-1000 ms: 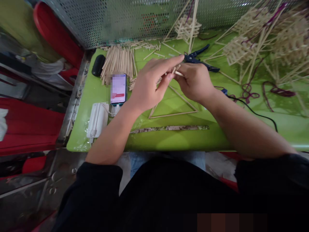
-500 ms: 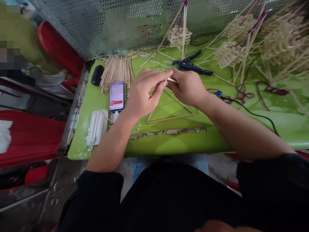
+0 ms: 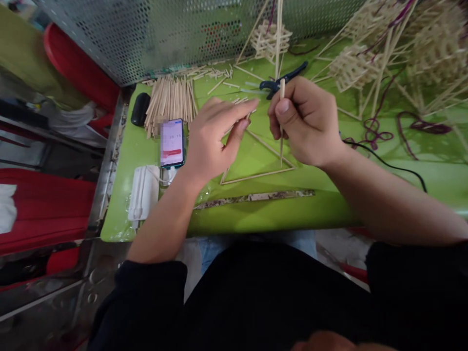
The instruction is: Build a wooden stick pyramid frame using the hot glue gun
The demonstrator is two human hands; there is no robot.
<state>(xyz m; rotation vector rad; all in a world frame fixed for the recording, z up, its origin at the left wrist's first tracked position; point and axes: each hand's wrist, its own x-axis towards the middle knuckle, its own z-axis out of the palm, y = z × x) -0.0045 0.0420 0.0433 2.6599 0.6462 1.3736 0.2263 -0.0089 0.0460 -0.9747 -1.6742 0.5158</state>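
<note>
My right hand (image 3: 309, 122) pinches a thin wooden stick (image 3: 281, 90) and holds it upright over the green table (image 3: 256, 214). The stick's lower end points down toward a flat triangle of sticks (image 3: 256, 175) lying on the table. My left hand (image 3: 212, 139) hovers just left of it, fingers stretched toward the triangle's upper corner, and seems to pinch a few short sticks (image 3: 241, 101) at its fingertips. Blue-handled pliers (image 3: 280, 80) lie just beyond my right hand.
A pile of loose sticks (image 3: 170, 100) lies at the back left, beside a black case (image 3: 140, 108). A phone (image 3: 171, 143) and a white power bank (image 3: 142, 191) sit left. Woven stick frames (image 3: 369, 63) and purple cord (image 3: 417, 127) crowd the right. A perforated metal wall (image 3: 164, 34) backs the table.
My right hand has pulled away from my left and turned one stick upright over the triangle. My left hand stays near the triangle's top corner.
</note>
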